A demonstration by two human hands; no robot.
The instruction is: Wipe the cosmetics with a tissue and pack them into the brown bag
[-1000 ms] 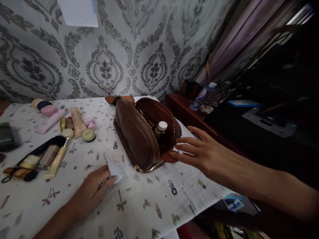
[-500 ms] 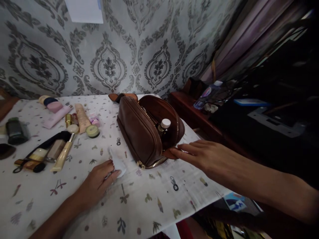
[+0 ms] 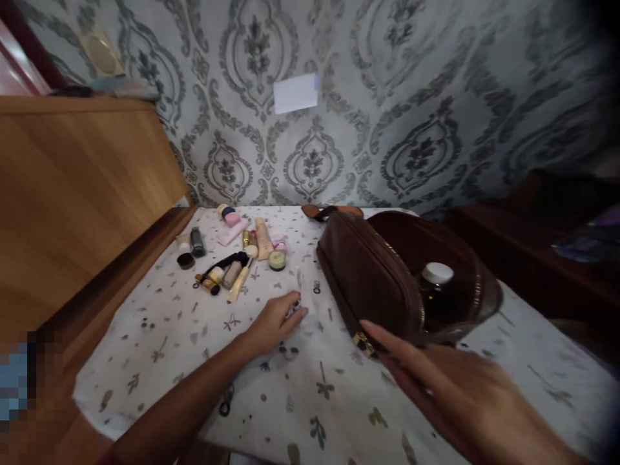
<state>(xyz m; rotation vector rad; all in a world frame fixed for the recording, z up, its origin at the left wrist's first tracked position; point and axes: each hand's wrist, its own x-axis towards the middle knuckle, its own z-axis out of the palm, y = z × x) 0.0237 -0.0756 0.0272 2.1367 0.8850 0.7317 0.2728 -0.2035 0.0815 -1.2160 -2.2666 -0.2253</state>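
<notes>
A brown leather toiletry bag (image 3: pixel 368 278) stands unzipped on the cloth-covered table, with a white-capped bottle (image 3: pixel 438 273) inside. My right hand (image 3: pixel 455 381) is over the bag's front end, slightly blurred. Its fingers are stretched out beside the gold zipper end (image 3: pixel 363 343), and I see nothing held in them. Left of the bag, my left hand (image 3: pixel 276 321) rests low on the cloth, thumb and fingers pinching a thin, whitish, partly clear item (image 3: pixel 305 297). Beyond that hand lie a green-lidded jar (image 3: pixel 277 260), a beige squeeze tube (image 3: pixel 263 239) and a slim gold-capped tube (image 3: pixel 239 281).
More cosmetics lie at the table's far left, among them a dark bottle (image 3: pixel 197 242) and a pink tube (image 3: pixel 233 231). A wooden panel (image 3: pixel 87 168) borders the left side. Patterned wallpaper with a white paper (image 3: pixel 295 93) closes off the back.
The view has swung left, bringing the wooden panel into sight. My right hand has left the leather tab at the bag's opening and moved left to the zipper end. My left hand keeps its pinch.
</notes>
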